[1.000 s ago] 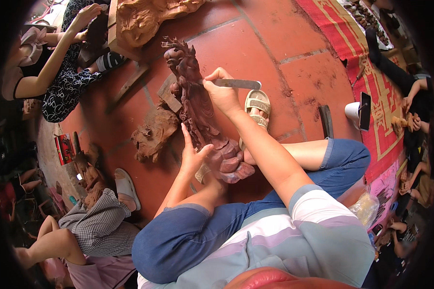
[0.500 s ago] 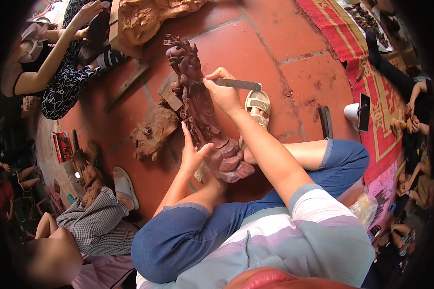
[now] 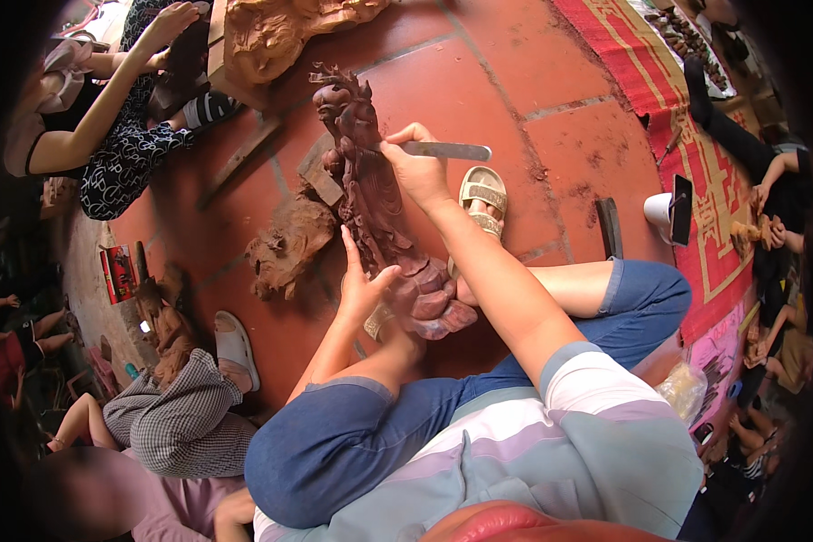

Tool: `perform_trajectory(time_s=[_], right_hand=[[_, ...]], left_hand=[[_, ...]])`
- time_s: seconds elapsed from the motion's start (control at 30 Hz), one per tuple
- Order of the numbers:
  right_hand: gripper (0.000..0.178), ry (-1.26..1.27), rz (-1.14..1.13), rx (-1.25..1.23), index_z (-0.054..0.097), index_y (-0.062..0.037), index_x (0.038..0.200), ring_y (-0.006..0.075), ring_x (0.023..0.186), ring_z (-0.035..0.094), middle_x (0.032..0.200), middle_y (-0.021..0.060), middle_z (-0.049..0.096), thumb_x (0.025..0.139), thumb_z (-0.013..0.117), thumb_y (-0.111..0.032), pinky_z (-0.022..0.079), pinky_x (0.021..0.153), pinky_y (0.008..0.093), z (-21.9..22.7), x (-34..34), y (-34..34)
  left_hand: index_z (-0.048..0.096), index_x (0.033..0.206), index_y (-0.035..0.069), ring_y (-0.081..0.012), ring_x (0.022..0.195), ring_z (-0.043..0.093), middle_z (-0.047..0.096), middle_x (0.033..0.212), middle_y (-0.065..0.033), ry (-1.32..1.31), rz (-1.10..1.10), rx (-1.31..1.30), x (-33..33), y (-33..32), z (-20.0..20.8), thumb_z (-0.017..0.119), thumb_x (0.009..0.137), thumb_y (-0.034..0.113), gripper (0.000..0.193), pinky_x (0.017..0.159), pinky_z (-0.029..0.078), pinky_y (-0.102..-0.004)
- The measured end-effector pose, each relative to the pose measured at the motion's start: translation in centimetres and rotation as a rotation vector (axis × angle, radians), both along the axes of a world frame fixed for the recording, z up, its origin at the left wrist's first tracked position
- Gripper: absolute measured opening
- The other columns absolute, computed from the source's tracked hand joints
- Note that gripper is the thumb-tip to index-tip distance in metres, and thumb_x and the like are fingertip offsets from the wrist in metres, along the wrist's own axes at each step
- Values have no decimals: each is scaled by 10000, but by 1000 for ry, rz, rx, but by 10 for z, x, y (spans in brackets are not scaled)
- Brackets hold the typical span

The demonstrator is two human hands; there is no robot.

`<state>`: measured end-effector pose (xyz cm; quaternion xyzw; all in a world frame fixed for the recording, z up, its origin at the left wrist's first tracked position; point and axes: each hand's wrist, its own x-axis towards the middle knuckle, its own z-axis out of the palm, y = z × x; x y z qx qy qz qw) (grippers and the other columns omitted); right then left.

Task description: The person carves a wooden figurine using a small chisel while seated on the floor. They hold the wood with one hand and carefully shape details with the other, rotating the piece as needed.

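Note:
A dark reddish-brown carved wooden statue point(image 3: 379, 203) leans away from me, its rounded base between my feet and its ornate top toward the far side. My left hand point(image 3: 361, 287) grips it low down, index finger along its left edge and thumb across the front. My right hand point(image 3: 417, 170) is closed around a flat grey metal file point(image 3: 452, 151) with a rounded end, which sticks out to the right. The fingertips press against the right side of the statue's upper half. The file's working end is hidden by the hand.
A rough wood lump point(image 3: 289, 242) and a wood block point(image 3: 320, 172) sit left of the statue. A curved dark tool point(image 3: 609, 228) lies on the red tiles. Rightward, a phone point(image 3: 682, 210) leans on a white cup point(image 3: 658, 210) by a red mat point(image 3: 686, 135). Other people sit around.
The file has tilted a little to a more level angle as my right hand shifts slightly. My left hand stays put. At lower left, a person in a pink shirt has moved further into view.

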<state>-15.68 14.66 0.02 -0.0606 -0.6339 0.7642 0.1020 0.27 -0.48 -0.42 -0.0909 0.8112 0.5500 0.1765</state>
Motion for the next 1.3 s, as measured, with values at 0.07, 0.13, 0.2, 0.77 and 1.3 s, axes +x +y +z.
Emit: perform_trajectory(time_s=[0.07, 0.13, 0.2, 0.77, 1.3], right_hand=[[120, -32, -21, 22, 578, -63, 774, 29, 647, 491, 705, -41, 568, 822, 687, -51, 410, 575, 210, 9, 5, -1], [121, -21, -58, 116, 568, -64, 769, 29, 644, 486, 696, -46, 555, 819, 676, -42, 409, 574, 210, 19, 3, -9], [124, 13, -70, 85, 559, -67, 760, 27, 642, 479, 685, -51, 540, 812, 666, -33, 407, 574, 210, 25, 1, -15], [95, -26, -62, 39, 609, -40, 775, 81, 668, 522, 688, 5, 580, 789, 696, -77, 439, 620, 256, 25, -5, 0], [62, -20, 222, -15, 574, -23, 892, 102, 838, 584, 890, 31, 593, 899, 634, -35, 492, 751, 230, -18, -15, 15]], left_hand=[[-190, 1503, 244, -79, 715, 544, 431, 1385, -212, -19, -8, -12, 1, -2, -1, 721, 830, 71, 1146, 612, 495, -234], [-186, 1504, 245, -85, 741, 553, 382, 1430, -219, -47, 1, -30, 1, -2, 3, 721, 828, 68, 1145, 621, 498, -237], [-184, 1505, 244, -92, 760, 561, 354, 1456, -224, -7, -8, -33, 1, 1, 2, 722, 827, 70, 1145, 627, 501, -241], [-172, 1508, 235, -233, 1179, 516, 250, 1519, -251, -215, 37, 20, -13, 18, 39, 766, 795, 139, 1182, 844, 506, -324], [-206, 1496, 213, -426, 1256, 444, 361, 1413, -296, -46, 19, -72, 8, 5, 1, 812, 704, 272, 1291, 1010, 380, -457]])
